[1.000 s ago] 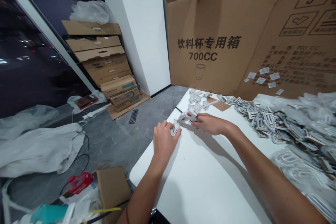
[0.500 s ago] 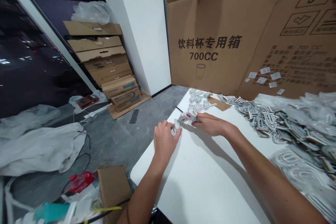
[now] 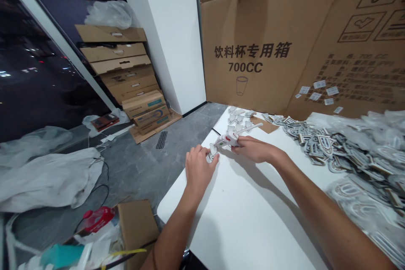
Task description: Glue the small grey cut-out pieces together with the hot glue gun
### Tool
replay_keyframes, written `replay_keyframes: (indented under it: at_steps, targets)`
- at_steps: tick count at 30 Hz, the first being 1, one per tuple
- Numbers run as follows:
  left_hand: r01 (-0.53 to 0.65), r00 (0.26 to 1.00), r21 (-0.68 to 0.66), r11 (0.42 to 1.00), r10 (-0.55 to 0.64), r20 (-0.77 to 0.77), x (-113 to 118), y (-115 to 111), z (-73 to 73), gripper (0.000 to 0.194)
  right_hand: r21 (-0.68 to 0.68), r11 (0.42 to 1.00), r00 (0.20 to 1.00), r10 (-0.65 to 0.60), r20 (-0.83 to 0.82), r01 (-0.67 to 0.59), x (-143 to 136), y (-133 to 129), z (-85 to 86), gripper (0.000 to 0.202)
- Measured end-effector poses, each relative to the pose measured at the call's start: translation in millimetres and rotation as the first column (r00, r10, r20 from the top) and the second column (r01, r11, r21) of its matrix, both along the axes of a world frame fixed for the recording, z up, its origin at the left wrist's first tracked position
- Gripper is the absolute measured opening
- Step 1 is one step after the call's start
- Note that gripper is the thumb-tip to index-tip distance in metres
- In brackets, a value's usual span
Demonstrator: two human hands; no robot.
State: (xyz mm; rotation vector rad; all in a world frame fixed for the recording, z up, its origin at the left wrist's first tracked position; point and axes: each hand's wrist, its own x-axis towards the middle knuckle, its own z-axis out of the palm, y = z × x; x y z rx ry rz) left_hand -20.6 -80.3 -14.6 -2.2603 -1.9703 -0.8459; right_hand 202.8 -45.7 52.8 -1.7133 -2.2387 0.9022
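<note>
My right hand (image 3: 253, 149) grips a small white glue gun (image 3: 227, 139) with a pale glue stick (image 3: 253, 127) poking out of its back; the nozzle points down-left. My left hand (image 3: 198, 168) rests on the white table (image 3: 247, 219) near its left edge, fingertips pinching a small white patch piece (image 3: 212, 152) right under the gun's nozzle. Just behind the gun lie several small white pieces (image 3: 238, 114) in rows.
A heap of grey-white patches (image 3: 335, 147) covers the table's right side. A big brown cardboard box (image 3: 284, 38) stands at the table's back. Left of the table, on the grey floor, lie stacked flat cartons (image 3: 126, 80), white plastic sheets (image 3: 47, 173) and a small open box (image 3: 136, 228).
</note>
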Motion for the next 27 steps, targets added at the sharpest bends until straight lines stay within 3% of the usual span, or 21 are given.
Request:
replay_keyframes:
  at_steps: [10, 17, 23, 27]
  targets:
    - [-0.006, 0.997, -0.035, 0.999, 0.008, 0.072, 2, -3, 1.6, 0.017, -0.053, 0.997, 0.998, -0.047, 0.042, 0.049, -1, -3, 6.4, 0.033]
    - [0.04, 0.989, -0.051, 0.998, -0.032, 0.142, 0, 1, -2.2, 0.018, -0.151, 0.977, 0.982, -0.165, -0.091, 0.15, -1, -4, 11.6, 0.025]
    - [0.116, 0.976, -0.018, 0.993, -0.111, 0.19, -2, 3, -1.5, 0.018, -0.357, 0.902, 0.879, -0.361, -0.313, 0.243, 1, -1, 7.7, 0.016]
    - [0.179, 0.957, 0.022, 0.984, -0.179, 0.229, -3, 3, -0.7, 0.02, -0.428, 0.869, 0.814, -0.427, -0.394, 0.249, 3, 1, 7.1, 0.015]
